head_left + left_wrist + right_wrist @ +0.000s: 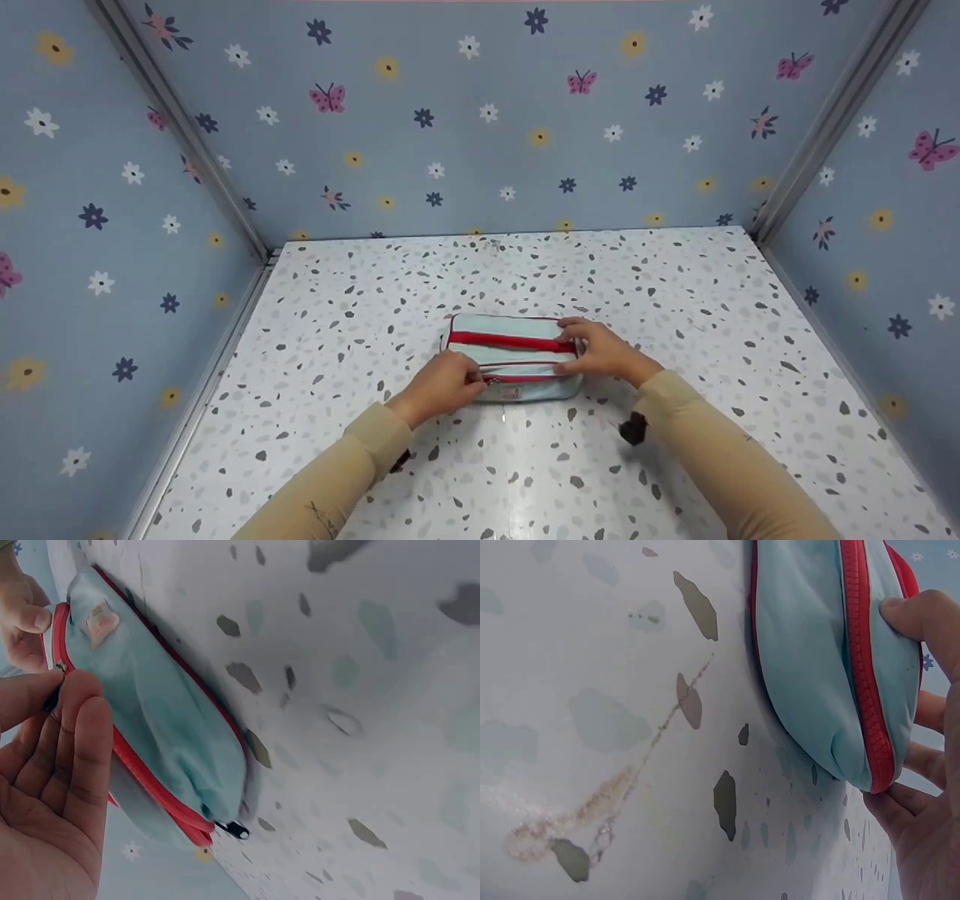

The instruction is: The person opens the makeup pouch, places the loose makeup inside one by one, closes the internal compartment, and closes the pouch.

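Observation:
A light blue zippered pouch (517,326) with red trim and a red strap (510,341) lies on the speckled table. At its near left side, my left hand (442,386) pinches a small dark zipper pull (52,699) between thumb and fingers. My right hand (606,351) holds the pouch's right end, thumb on the near side and fingers around the far side. The red zipper (864,675) looks shut along the stretch seen in the right wrist view. A second dark pull (234,829) sticks out at one end in the left wrist view.
The white table (337,315) has grey speckles. Blue walls (480,150) with flowers and butterflies stand at the back and both sides, joined by metal corner posts (180,120). A brownish smear (577,814) marks the tabletop near the pouch.

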Action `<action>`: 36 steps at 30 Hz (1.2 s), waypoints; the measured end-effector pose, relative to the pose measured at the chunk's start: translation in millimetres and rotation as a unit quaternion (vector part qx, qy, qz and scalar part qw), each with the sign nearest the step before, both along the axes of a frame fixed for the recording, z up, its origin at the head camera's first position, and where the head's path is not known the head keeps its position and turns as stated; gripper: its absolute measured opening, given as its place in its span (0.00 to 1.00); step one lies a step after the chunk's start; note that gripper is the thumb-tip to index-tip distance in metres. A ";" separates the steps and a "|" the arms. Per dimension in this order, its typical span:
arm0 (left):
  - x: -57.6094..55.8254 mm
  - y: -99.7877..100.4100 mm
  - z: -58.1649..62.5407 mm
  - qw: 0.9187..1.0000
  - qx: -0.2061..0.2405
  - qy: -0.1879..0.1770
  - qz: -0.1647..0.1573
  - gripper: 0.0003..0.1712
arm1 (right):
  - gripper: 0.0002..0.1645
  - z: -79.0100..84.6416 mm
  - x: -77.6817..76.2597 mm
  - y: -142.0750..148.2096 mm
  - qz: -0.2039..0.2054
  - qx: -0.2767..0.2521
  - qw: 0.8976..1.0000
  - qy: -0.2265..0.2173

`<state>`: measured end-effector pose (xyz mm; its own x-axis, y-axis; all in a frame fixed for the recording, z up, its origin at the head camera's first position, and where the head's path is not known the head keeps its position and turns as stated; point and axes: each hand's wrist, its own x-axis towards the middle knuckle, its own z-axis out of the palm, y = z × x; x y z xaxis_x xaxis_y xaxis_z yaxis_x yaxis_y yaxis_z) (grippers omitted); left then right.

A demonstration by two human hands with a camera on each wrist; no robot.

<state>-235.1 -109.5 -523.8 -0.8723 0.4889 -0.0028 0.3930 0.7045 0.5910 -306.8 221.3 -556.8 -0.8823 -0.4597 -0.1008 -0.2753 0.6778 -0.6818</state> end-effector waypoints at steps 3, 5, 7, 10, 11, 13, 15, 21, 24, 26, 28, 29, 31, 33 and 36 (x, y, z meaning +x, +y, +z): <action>0.3 -8.2 1.3 1.000 0.003 -0.026 0.005 0.12 | 0.35 0.4 0.6 0.5 -0.003 -0.001 1.000 -0.002; 0.4 -12.7 2.0 1.000 -0.003 -0.028 0.011 0.12 | 0.35 0.9 1.3 0.1 -0.005 -0.002 1.000 -0.004; -0.3 -16.3 2.0 1.000 -0.010 -0.020 0.012 0.12 | 0.36 0.3 1.6 0.2 -0.004 0.000 1.000 -0.003; -1.1 -20.4 1.7 1.000 -0.024 -0.003 0.013 0.11 | 0.36 -0.5 1.9 0.5 -0.003 -0.001 1.000 -0.004; -1.3 -21.7 1.6 1.000 -0.026 -0.002 0.013 0.11 | 0.36 -0.8 1.9 0.6 -0.002 -0.002 1.000 -0.004; -1.4 -24.3 2.0 0.999 -0.030 -0.003 0.015 0.10 | 0.36 -1.4 1.7 0.5 -0.001 -0.005 1.000 -0.004; -1.2 -26.7 2.7 0.999 -0.033 -0.005 0.019 0.10 | 0.36 -0.9 1.6 0.3 -0.001 -0.006 1.000 -0.004; -1.3 -35.6 4.1 0.999 -0.037 0.007 0.027 0.12 | 0.36 -1.2 0.6 1.6 0.001 -0.003 1.000 0.002; -2.2 -40.6 3.1 0.999 -0.035 0.019 0.030 0.12 | 0.35 -0.6 0.9 2.1 0.008 -0.006 1.000 0.012; -3.0 -43.2 2.0 0.999 -0.033 0.017 0.035 0.11 | 0.34 0.0 1.4 1.9 0.013 -0.008 1.000 0.022; -4.1 -45.3 1.0 0.999 -0.030 0.010 0.039 0.10 | 0.34 -0.4 1.7 1.8 0.016 -0.008 0.999 0.029; -4.7 -46.3 0.9 0.999 -0.029 0.007 0.039 0.10 | 0.34 -1.0 1.7 1.8 0.016 -0.009 0.999 0.032; -5.7 -48.3 0.7 0.999 -0.025 0.005 0.037 0.09 | 0.34 -1.6 2.0 1.7 0.016 -0.009 0.999 0.032; -6.9 -50.8 0.6 0.999 -0.021 0.008 0.034 0.10 | 0.34 -3.0 1.8 1.9 0.015 -0.010 0.999 0.030; -8.3 -55.5 0.9 0.999 -0.023 0.012 0.040 0.12 | 0.35 -3.5 2.1 2.3 0.012 -0.012 1.000 0.023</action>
<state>-243.5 -165.0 -522.9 -0.9088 0.4173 -0.0025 0.3479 0.7609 0.5478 -304.7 223.7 -560.3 -0.8740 -0.4833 -0.0498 -0.3227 0.6540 -0.6842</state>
